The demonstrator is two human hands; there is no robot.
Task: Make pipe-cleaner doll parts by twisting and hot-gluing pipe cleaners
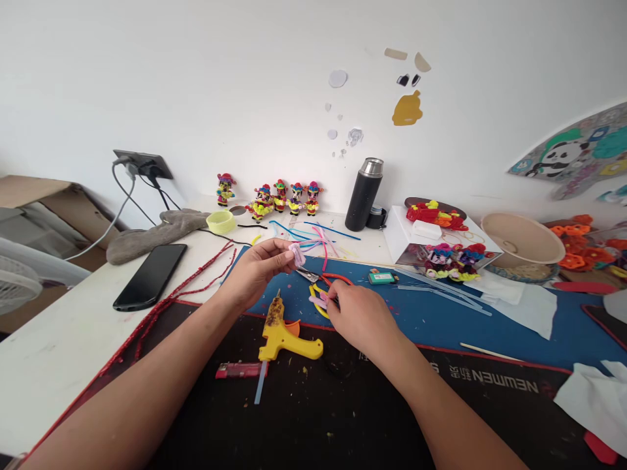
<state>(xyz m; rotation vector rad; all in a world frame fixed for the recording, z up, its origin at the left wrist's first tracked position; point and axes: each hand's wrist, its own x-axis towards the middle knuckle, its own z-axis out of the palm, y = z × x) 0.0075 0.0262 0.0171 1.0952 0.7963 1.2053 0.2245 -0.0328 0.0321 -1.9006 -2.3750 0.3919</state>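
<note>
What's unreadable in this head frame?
All in the head view:
Right hand: its back hides most of the fingers; grip on the red-and-yellow-handled tool can't be told.
Lilac piece in the left hand: too small, partly covered by fingers; shape unclear.
White fan: cut off by the left edge.
Red object, lower right: partly covered by white tissue.

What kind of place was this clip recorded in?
Probably a craft worktable, at home or in a small studio: a yellow glue gun lies on the dark mat, colorful pipe cleaners are scattered behind, and small figurines stand by the wall.
</note>
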